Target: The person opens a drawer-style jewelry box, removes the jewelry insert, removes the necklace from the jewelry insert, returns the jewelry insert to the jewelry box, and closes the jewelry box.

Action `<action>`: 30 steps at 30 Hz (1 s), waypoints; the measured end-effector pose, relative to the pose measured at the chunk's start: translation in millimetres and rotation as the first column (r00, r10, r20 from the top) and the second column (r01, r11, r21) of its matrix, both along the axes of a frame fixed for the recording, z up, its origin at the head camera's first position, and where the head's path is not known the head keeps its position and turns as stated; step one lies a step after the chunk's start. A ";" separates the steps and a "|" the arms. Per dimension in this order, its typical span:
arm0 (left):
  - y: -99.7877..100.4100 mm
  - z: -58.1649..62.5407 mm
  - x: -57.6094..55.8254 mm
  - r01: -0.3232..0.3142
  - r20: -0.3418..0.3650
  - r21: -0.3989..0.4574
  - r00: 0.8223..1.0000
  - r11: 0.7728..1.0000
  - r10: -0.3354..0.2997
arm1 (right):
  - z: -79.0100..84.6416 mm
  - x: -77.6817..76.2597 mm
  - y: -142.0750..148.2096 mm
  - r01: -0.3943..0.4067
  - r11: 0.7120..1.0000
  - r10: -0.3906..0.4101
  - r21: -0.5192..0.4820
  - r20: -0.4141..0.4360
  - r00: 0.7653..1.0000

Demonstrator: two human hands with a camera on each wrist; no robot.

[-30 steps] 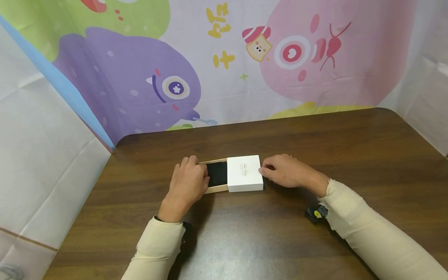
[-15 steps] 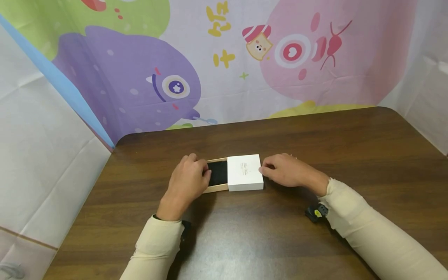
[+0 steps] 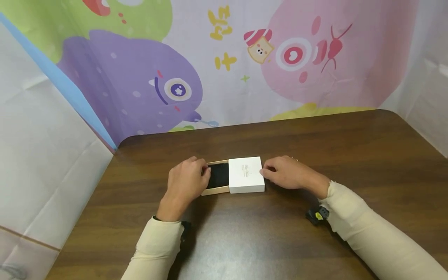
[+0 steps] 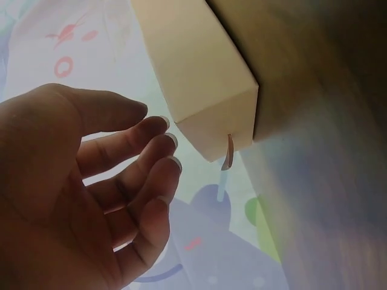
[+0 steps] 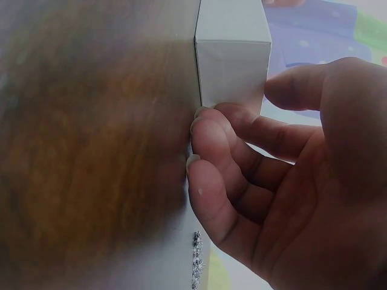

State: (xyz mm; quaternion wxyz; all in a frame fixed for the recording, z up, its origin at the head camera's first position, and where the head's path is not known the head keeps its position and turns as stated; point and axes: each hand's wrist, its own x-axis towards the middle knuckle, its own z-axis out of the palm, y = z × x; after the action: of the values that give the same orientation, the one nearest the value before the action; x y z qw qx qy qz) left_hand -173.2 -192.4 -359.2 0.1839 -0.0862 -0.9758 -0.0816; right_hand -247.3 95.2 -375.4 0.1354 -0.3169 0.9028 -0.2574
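Observation:
A white drawer-style gift box (image 3: pixel 246 175) with gold lettering lies on the table, its cream inner drawer (image 3: pixel 216 190) slid partway out to the left. Black lining (image 3: pixel 218 174) shows inside. My left hand (image 3: pixel 185 181) hovers by the drawer's left end, fingers loosely bent. In the left wrist view a gap shows between its fingertips and the drawer, where a small brown ribbon tab (image 4: pixel 229 154) sticks out. With the right hand (image 3: pixel 288 172) I hold the white sleeve's right end. Thumb on the top edge, curled fingers at the end face (image 5: pixel 233 72), seen in the right wrist view.
The brown wooden table (image 3: pixel 245 233) spreads around the box. Behind it hangs a cartoon-printed cloth (image 3: pixel 231 93), with a white panel (image 3: pixel 52 128) on the left. A black wrist device (image 3: pixel 317 214) hangs under the right sleeve.
My left hand has drawn back slightly to the left from the drawer, uncovering more of its end. The right hand and the box stay in place.

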 end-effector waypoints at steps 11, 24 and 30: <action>-3.8 -0.1 -1.7 -0.022 0.035 0.021 0.999 1.000 0.021 | -1.3 -1.8 -0.4 -0.008 1.000 0.008 -0.018 0.009 1.000; -19.0 6.3 -6.6 -0.099 0.103 0.033 0.990 0.995 0.095 | 1.1 -3.1 -0.2 -0.017 0.999 0.017 -0.029 0.004 1.000; -20.1 4.2 -5.5 -0.090 0.122 0.044 0.989 0.995 0.084 | -1.7 0.0 0.8 -0.012 0.999 0.012 -0.032 0.006 1.000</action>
State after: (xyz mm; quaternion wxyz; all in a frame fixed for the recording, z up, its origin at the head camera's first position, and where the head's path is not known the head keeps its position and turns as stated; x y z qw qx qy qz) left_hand -178.7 -212.4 -355.1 0.1305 -0.0338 -0.9855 -0.1026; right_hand -247.3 96.0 -377.0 0.1347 -0.3236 0.8962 -0.2720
